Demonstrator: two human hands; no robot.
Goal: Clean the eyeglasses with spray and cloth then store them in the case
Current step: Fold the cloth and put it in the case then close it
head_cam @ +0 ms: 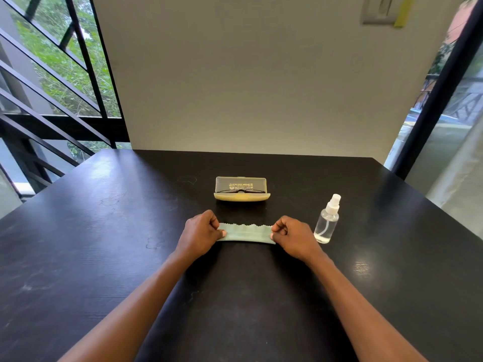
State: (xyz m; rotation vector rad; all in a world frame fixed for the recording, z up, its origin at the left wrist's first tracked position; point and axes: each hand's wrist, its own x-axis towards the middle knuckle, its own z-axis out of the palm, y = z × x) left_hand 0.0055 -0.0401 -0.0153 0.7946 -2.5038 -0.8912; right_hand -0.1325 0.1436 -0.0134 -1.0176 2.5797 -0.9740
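Left hand [201, 232] and right hand [290, 235] pinching opposite ends of folded cloth [245, 234]; eyeglasses [241, 191] inside open case [242, 196].

Folded pale-green cloth [245, 235] mid-tabletop; dark-framed eyeglasses [241, 191] inside open yellow case [241, 195] behind it; clear spray bottle [328, 222] upright toward the right edge.

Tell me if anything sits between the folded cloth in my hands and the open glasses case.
Nothing visible does. The cloth, pinched by the left hand and right hand, faces the case across bare table. The spray bottle stands off to the right, outside that path. The glasses already lie in the case.
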